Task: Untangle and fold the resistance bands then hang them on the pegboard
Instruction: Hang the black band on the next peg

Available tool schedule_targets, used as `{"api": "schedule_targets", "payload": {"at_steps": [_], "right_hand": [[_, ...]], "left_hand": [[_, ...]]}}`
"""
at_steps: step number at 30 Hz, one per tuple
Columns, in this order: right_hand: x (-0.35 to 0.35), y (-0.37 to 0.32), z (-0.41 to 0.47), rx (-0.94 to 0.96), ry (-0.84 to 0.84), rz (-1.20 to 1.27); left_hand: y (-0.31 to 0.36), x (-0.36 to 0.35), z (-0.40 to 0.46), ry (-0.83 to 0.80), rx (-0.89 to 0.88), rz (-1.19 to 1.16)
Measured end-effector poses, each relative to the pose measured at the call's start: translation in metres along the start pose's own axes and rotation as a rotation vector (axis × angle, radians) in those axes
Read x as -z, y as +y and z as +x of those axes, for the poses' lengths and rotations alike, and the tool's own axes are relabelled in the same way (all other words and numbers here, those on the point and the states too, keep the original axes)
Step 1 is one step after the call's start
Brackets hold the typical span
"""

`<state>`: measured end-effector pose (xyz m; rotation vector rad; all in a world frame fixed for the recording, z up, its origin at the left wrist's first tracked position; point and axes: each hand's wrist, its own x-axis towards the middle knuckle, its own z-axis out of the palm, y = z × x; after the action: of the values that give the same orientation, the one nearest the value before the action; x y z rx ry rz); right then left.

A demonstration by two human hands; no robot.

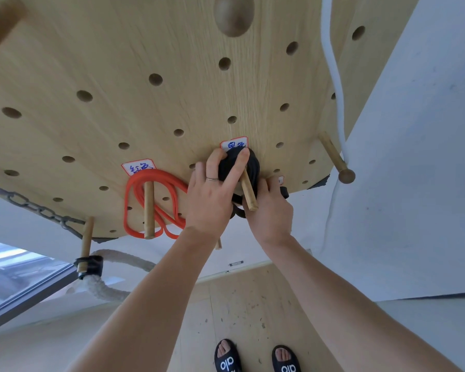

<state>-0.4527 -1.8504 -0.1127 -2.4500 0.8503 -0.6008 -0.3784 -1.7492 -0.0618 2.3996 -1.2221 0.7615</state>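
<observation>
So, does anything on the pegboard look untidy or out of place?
Only the black band: it sits bunched around its peg, with both hands on it. The red band hangs neatly.

White walls point(427, 183) meet a scuffed wooden floor point(247, 312) (daylight enters through a window point(16, 275) at left).
</observation>
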Motion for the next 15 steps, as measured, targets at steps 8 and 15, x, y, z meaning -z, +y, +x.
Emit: {"api": "schedule_targets", "payload": {"at_steps": [8,15], "right_hand": [[-0.026,-0.004,0.000,-0.041,-0.066,0.222],[0.001,0.004,-0.002,-0.160,0.030,0.197]], "left_hand": [[-0.003,0.002,0.000,-0.040,-0.014,0.012],[-0.003,-0.005,-0.002,0.031,-0.008,0.000]]}}
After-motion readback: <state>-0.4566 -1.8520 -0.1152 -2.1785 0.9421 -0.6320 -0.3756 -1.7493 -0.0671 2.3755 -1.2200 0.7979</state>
